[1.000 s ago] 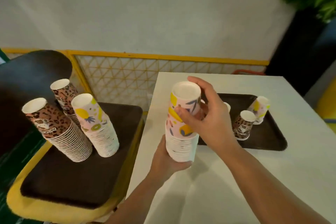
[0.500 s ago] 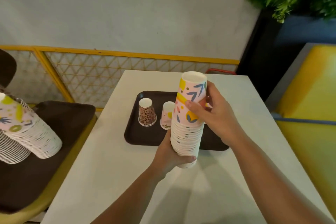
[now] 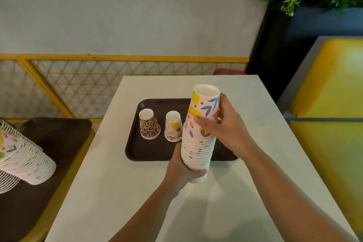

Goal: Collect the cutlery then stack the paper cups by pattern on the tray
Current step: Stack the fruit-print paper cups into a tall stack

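Observation:
I hold a tall stack of upside-down pink paper cups [image 3: 198,149] with blue and yellow shapes above the white table, at the dark tray's front edge. My left hand [image 3: 181,171] grips the stack's bottom. My right hand [image 3: 225,129] is closed around its top cup. On the dark brown tray [image 3: 149,151] stand two short upside-down stacks: a leopard-print cup stack [image 3: 149,124] on the left and a pink patterned cup stack [image 3: 173,126] just to its right. No cutlery is visible.
The white table [image 3: 121,192] runs toward a wall with yellow mesh railing. At left, a second dark tray [image 3: 59,143] on a yellow seat carries leaning cup stacks [image 3: 25,161]. A yellow bench [image 3: 330,124] and a plant are on the right.
The view has swung right, so the left tray and its stacks slid toward the frame's edge. The stack in both hands has come over the table beside the tray's cups.

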{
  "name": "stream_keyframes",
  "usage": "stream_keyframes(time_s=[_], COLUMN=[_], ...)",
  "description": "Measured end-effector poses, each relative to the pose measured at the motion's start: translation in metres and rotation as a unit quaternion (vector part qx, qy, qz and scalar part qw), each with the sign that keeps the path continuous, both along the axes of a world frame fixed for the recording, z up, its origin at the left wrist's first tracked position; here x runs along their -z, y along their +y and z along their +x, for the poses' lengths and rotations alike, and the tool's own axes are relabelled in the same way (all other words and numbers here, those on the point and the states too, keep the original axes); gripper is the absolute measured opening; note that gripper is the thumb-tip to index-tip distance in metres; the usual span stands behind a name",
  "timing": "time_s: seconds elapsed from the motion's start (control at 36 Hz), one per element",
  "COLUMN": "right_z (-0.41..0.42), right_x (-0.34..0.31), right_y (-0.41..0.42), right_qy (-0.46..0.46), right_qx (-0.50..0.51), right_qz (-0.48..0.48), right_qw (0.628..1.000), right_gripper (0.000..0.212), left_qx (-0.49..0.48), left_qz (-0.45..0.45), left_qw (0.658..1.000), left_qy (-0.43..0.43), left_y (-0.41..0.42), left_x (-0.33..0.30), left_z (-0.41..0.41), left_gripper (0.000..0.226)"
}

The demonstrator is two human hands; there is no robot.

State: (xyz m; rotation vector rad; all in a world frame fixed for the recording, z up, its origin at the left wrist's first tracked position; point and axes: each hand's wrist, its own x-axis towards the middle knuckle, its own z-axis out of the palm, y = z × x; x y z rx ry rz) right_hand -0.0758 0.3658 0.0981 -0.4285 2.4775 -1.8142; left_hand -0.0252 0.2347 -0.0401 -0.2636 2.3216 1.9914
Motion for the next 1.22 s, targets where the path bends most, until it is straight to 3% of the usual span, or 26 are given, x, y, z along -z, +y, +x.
stream_keyframes(time_s=[0.19,0.61,0.78,0.89,1.22], right_z=[-0.011,-0.04,-0.048,-0.055,-0.064], right_x=[0.008,0.008,0.008,0.005,0.001], right_y=[0.008,0.035,0.044,0.049,0.057], right_qy=[0.016,0.074,0.084,0.085,0.091], right_qx=[0.017,-0.019,-0.025,-0.022,-0.041], right_qz=[0.006,0.026,0.015,0.008,0.01], right_qw=[1.0,0.997,0.996,0.996,0.995], right_gripper=[0.045,0.046,0.047,0.045,0.041], left_qx=[-0.018,-0.067,-0.087,-0.077,-0.061], left_qz=[-0.011,-0.018,-0.008,-0.015,-0.011], left_qw=[1.0,0.998,0.996,0.997,0.998], left_qy=[0.0,0.004,-0.006,0.0,-0.016], left_y=[0.01,0.044,0.053,0.057,0.06], left_x=[0.006,0.01,0.013,0.016,0.016], left_z=[-0.004,-0.016,-0.017,-0.017,-0.021], left_gripper=[0.082,0.099,0.092,0.105,0.103])
